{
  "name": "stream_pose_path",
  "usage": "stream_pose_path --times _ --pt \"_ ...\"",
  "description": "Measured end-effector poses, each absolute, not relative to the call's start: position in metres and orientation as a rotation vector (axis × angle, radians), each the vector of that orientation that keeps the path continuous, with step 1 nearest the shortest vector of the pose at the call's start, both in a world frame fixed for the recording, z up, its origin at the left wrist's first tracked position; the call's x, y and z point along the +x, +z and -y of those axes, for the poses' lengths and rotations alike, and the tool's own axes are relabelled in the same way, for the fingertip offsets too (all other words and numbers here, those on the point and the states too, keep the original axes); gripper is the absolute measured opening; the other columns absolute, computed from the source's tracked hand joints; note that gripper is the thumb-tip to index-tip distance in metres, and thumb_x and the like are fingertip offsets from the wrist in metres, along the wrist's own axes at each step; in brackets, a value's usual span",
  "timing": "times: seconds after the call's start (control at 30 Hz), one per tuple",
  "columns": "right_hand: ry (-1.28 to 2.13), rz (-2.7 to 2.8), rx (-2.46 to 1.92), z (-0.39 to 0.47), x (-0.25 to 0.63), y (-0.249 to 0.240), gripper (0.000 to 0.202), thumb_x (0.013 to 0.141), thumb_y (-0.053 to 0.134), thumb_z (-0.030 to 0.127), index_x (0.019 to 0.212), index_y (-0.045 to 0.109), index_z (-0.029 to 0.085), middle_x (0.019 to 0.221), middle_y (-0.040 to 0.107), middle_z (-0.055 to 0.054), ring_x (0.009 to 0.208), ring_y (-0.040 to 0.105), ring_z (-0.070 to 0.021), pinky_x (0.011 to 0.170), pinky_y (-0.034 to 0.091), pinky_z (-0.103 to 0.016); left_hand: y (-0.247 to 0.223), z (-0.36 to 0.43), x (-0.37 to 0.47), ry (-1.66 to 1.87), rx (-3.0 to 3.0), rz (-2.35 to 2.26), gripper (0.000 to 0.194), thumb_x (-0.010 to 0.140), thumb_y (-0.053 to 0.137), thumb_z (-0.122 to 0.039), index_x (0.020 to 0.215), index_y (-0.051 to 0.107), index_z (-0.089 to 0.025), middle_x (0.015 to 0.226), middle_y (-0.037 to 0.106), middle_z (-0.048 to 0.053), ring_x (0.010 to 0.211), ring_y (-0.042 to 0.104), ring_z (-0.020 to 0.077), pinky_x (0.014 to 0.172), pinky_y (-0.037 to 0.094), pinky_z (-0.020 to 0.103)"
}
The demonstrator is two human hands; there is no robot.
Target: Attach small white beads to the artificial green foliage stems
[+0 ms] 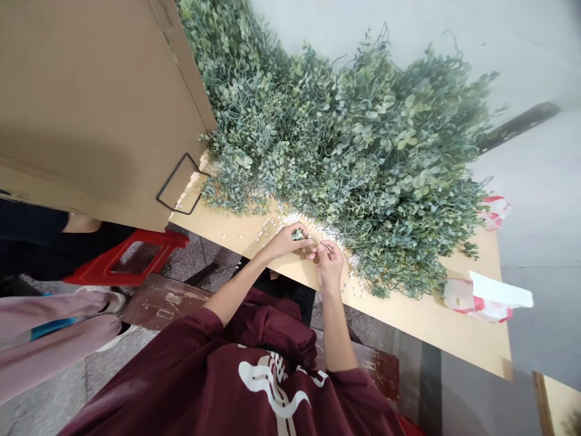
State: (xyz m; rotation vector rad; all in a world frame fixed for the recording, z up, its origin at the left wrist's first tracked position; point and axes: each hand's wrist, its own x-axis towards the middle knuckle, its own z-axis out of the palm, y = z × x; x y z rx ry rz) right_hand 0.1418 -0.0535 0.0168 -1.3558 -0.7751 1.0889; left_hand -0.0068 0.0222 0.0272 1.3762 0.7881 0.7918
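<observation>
Both hands meet over the front part of the table, just in front of a big heap of green artificial foliage (345, 139). My left hand (287, 240) is closed, with a small green leafy piece (297, 234) between thumb and fingers. Right beside it, my right hand (330, 257) pinches with thumb and index finger; whatever lies between them is too small to make out. Small white pieces (295, 218) lie scattered on the tabletop behind and around both hands.
A large cardboard box (91, 109) stands at the left, near a black wire frame (184, 184). Red-and-white plastic wrapping (476, 303) lies at the table's right. A red stool (122, 257) and a person's legs (59, 345) are at lower left. The wooden table (431, 324) ends in front of me.
</observation>
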Motion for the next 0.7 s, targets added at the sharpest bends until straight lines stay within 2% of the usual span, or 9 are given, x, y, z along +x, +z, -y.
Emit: stream_pose_path --times 0.1,0.2,0.4,0.57,0.7 --pt "1.121 0.674 -1.273 0.053 0.147 0.016 0.028 0.075 0.071 0.043 0.088 0.060 0.021 0.073 0.064 0.001 0.059 0.061 -0.0126 0.066 0.054 -0.031 0.025 -0.024 -0.006 0.831 1.439 -0.785 0.037 0.075 0.071 -0.044 0.097 0.063 -0.016 0.097 0.066 0.006 0.085 0.063 0.0156 0.076 0.049 0.026" --pt "1.177 0.625 -1.235 0.053 0.151 0.015 0.031 0.072 0.074 0.042 0.091 0.064 0.020 0.075 0.066 -0.001 0.066 0.064 -0.0149 0.071 0.056 -0.034 0.023 -0.026 -0.006 0.851 1.541 -0.770 0.029 0.078 0.070 -0.040 0.095 0.068 -0.016 0.100 0.068 0.007 0.098 0.062 0.0186 0.087 0.047 0.029" --pt "1.259 0.583 -1.191 0.050 0.156 0.015 0.027 0.071 0.076 0.037 0.089 0.064 0.022 0.076 0.067 -0.001 0.068 0.065 -0.0147 0.071 0.057 -0.034 0.024 -0.027 -0.006 0.805 1.582 -0.767 0.025 0.081 0.066 -0.037 0.093 0.071 -0.015 0.097 0.072 0.008 0.092 0.065 0.0187 0.088 0.048 0.030" --pt "1.237 0.662 -1.215 0.045 0.155 0.018 0.027 0.074 0.073 0.043 0.084 0.058 0.023 0.078 0.068 -0.002 0.068 0.065 -0.0152 0.071 0.057 -0.034 0.021 -0.027 -0.004 0.812 1.597 -0.776 0.023 0.082 0.064 -0.035 0.093 0.071 -0.015 0.097 0.072 0.007 0.092 0.065 0.0185 0.088 0.049 0.030" --pt "1.261 0.716 -1.209 0.039 0.155 0.021 0.028 0.075 0.072 0.045 0.080 0.059 0.021 0.074 0.067 -0.001 0.059 0.063 -0.0129 0.064 0.056 -0.030 0.020 -0.027 -0.004 0.848 1.601 -0.770 0.021 0.083 0.063 -0.032 0.093 0.070 -0.015 0.099 0.071 0.007 0.094 0.064 0.0182 0.090 0.047 0.030"
